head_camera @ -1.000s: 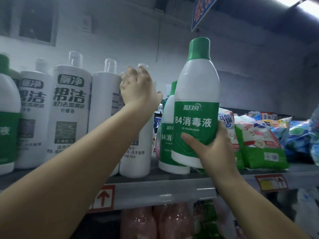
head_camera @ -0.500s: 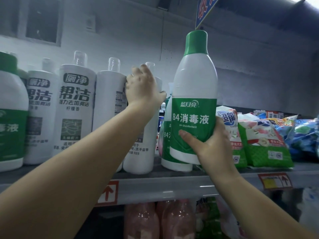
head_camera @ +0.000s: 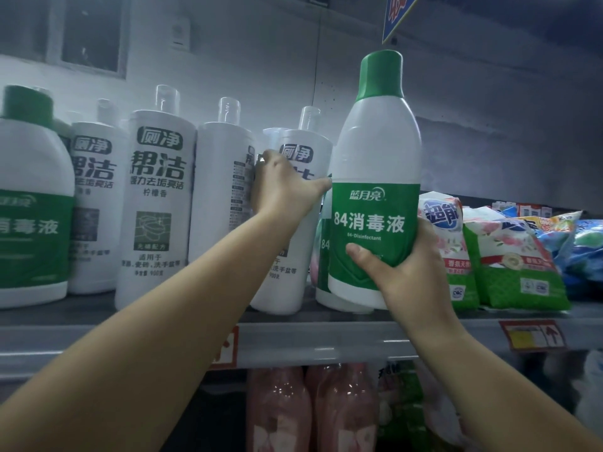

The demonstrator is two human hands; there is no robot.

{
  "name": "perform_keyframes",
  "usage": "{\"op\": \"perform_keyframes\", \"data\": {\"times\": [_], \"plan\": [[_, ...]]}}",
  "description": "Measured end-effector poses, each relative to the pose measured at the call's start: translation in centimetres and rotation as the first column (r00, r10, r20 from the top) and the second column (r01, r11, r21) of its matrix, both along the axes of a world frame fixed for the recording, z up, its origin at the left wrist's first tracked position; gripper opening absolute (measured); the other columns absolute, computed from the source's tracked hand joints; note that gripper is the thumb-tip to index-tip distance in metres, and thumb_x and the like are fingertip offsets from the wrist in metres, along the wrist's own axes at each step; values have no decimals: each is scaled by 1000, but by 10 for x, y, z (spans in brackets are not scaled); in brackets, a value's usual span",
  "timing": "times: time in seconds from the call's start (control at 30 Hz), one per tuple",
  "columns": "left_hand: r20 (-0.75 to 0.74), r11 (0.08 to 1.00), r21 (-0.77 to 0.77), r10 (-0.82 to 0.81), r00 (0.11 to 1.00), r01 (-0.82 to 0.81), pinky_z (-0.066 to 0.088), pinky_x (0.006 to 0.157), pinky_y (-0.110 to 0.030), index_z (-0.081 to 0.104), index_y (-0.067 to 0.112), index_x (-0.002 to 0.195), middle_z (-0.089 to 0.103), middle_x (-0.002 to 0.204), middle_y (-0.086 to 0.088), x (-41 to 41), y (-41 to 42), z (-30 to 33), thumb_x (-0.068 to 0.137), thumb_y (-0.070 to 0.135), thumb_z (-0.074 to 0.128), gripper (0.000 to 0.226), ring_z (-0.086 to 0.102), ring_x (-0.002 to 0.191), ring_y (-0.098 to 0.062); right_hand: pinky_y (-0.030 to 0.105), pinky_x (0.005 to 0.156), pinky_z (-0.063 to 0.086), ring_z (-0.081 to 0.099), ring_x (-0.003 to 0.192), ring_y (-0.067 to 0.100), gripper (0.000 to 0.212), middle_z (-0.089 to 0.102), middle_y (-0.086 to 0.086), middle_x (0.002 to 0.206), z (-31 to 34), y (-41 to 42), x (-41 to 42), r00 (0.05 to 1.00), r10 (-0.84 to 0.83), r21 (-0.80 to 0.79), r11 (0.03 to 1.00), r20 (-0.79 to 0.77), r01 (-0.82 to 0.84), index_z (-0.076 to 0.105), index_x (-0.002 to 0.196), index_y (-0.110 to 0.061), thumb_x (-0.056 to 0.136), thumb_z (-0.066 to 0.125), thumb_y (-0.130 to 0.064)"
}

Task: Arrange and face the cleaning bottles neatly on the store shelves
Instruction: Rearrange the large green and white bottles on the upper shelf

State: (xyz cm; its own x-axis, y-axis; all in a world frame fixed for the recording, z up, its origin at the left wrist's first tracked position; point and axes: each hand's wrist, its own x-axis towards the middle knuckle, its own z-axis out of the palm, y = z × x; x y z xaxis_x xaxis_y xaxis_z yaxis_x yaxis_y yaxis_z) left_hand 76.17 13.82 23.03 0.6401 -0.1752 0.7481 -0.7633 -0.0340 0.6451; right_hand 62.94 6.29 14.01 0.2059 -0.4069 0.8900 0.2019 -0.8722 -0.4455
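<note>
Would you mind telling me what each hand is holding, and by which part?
The right hand grips the green-capped white disinfectant bottle round its lower body. The left hand grips a white clear-capped toilet-cleaner bottle at its upper body.

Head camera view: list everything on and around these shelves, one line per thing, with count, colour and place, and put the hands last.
84 disinfectant bottle: one, white with green cap and label, held up in front of the shelf.
Other 84 bottles: at least two, white and green, one at far left, one behind the held bottle.
Toilet cleaner bottles: at least four, white with clear caps, in a row on the top shelf.
Detergent bags: several, green, white and blue, at the right of the top shelf.
Pink bottles: at least two, lower shelf.
Shelf edge: one, grey, with red price tags.
Blue sign: one, overhead.
Left hand: grips a toilet cleaner bottle.
Right hand: holds the 84 disinfectant bottle.
</note>
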Motion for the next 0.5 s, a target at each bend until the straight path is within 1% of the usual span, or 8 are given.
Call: {"op": "perform_keyframes", "data": {"times": [0.07,0.13,0.2,0.27,0.3,0.4,0.47,0.5], "plan": [[-22,999,-12,-43,999,43,50,78,-32,42,6,110,54,98,-4,-1,6,-3,67,36,78,64,56,88,-24,2,66,44,57,88,-4,53,59,-10,98,3,2,-2,1000,-5,-16,1000,-1,5,51,111,-16,68,77,-34],[-15,997,-46,-63,998,62,46,76,-30,42,7,113,51,101,-3,-6,14,-4,68,36,78,65,53,90,-21,1,66,42,55,88,-5,50,58,-10,99,8,6,-3,1000,1,-17,1000,-6,-1,48,109,-21,69,76,-33],[29,995,-81,-54,998,56,44,76,-29,41,7,116,45,104,-3,-13,22,-5,68,35,77,67,49,91,-19,8,70,44,59,93,4,52,59,-4,106,12,9,-4,1000,14,-7,1000,-6,-14,48,111,-22,69,75,-35],[54,989,-131,-69,996,76,42,73,-26,39,10,114,41,103,-1,-19,30,-8,68,33,76,63,46,88,-16,17,73,45,60,97,14,57,60,0,110,17,13,-6,1000,24,8,1000,6,-24,48,113,-22,66,75,-38],[60,984,-155,-82,995,91,42,70,-24,38,12,111,41,103,-1,-22,33,-8,68,32,76,60,45,86,-14,19,74,44,59,98,15,58,60,1,111,19,17,-7,999,33,17,999,9,-33,47,113,-22,65,75,-38],[89,974,-213,-65,994,82,39,58,-18,37,15,107,43,103,0,-27,47,-2,67,32,75,58,46,82,-12,25,76,46,59,98,16,64,60,-1,111,26,28,-11,997,78,31,996,6,-79,48,117,-22,62,74,-42],[83,961,-267,-52,995,72,41,58,-19,38,15,106,46,104,0,-30,59,9,66,33,75,58,48,82,-13,27,75,48,60,97,13,63,61,-5,109,31,37,-12,993,116,46,992,8,-117,48,116,-23,62,74,-42],[74,954,-292,-56,996,75,44,60,-23,38,15,105,48,105,-1,-30,66,14,65,34,75,58,50,84,-14,23,71,48,61,95,8,61,62,-9,106,32,41,-12,988,152,61,986,15,-153,48,116,-24,63,75,-39]]}}
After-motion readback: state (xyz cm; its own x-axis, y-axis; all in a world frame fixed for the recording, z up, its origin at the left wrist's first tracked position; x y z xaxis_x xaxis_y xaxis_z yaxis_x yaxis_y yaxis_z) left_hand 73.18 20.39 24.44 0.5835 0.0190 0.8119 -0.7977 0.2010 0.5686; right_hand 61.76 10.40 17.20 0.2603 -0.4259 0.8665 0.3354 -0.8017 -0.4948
